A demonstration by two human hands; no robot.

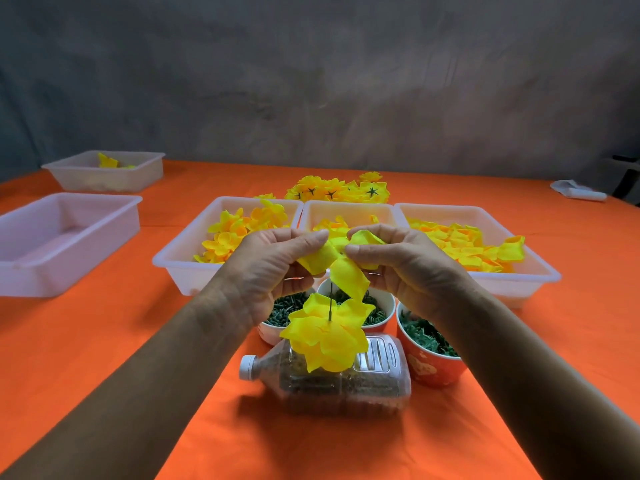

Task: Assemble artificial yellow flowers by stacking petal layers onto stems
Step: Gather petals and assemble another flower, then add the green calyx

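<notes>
A yellow petal layer [348, 268] is stretched between my two hands above the table's middle. My left hand [273, 268] pinches its left side and my right hand [398, 265] pinches its right side. A thin dark stem [330, 303] runs down from that layer into a stack of yellow petal layers [327, 336] hanging just below my hands. Behind them stand three white trays of yellow petals: left [180, 251], middle [346, 211], right [519, 271]. Finished yellow flowers [339, 190] lie in a pile beyond the trays.
A clear plastic bottle [332, 379] lies on its side on the orange tablecloth [104, 341], under the flower. Three cups of green parts [429, 355] stand around it. An empty tray [62, 244] sits at the left, another tray [107, 171] with a few petals behind it.
</notes>
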